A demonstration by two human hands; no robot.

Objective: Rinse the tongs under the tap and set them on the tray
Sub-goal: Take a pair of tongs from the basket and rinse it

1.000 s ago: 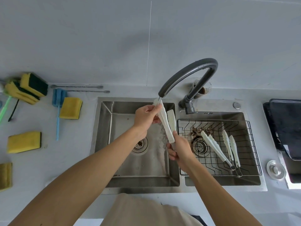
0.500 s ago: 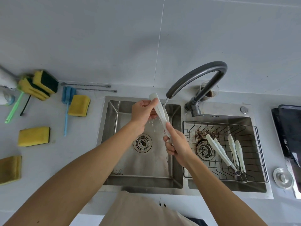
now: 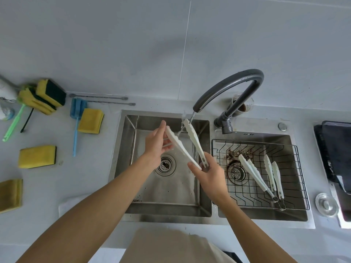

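Observation:
White plastic tongs (image 3: pixel 191 137) are spread in a V over the left sink basin (image 3: pixel 133 168), under the stream from the dark curved tap (image 3: pixel 229 84). My right hand (image 3: pixel 207 173) grips their hinged end. My left hand (image 3: pixel 155 145) holds the left arm of the tongs near its tip. Water runs between the two arms. A black wire tray (image 3: pixel 298 168) sits in the right basin, with two more white tongs (image 3: pixel 254 172) (image 3: pixel 273 175) lying on it.
Brown residue lies on the right basin floor near its drain (image 3: pixel 235 172). Several yellow sponges (image 3: pixel 91 120), a blue brush (image 3: pixel 77 118) and a green brush (image 3: pixel 14 122) are on the left counter. A dark stove edge (image 3: pixel 336 145) and a glass lid (image 3: pixel 325 205) are at right.
The tongs were held shut under the tap; now their arms are spread apart, my left hand pulling one arm leftward. The camera view has shifted slightly.

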